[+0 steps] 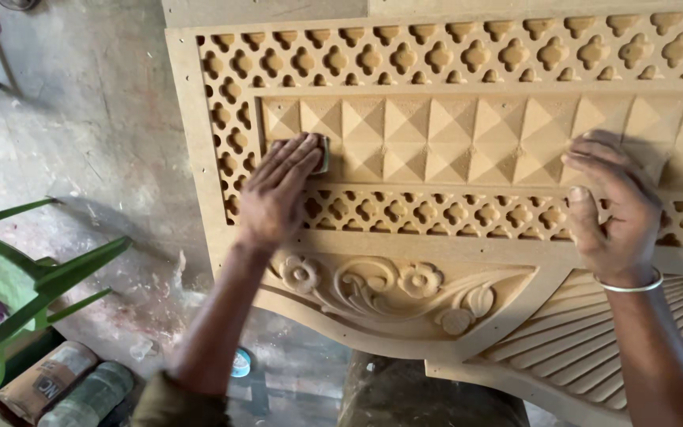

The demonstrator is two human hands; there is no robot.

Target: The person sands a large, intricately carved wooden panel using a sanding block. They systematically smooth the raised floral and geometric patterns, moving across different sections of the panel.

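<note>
A large carved brown board panel [452, 245] fills the view, with lattice cut-outs, a row of pyramid reliefs and floral carving below. My left hand [278, 190] presses flat on a small green-edged sanding pad [323, 154] at the left end of the pyramid row. Over on the right part of that row, my right hand [614, 209] rests with fingers spread on the panel, holding nothing. A metal bangle [634, 286] circles the right wrist.
A green plastic chair [17, 277] stands at the lower left on the dusty concrete floor [88, 119]. Rolled cylinders [65, 387] lie below it. A small round lid [240, 364] sits on the floor under the panel's edge.
</note>
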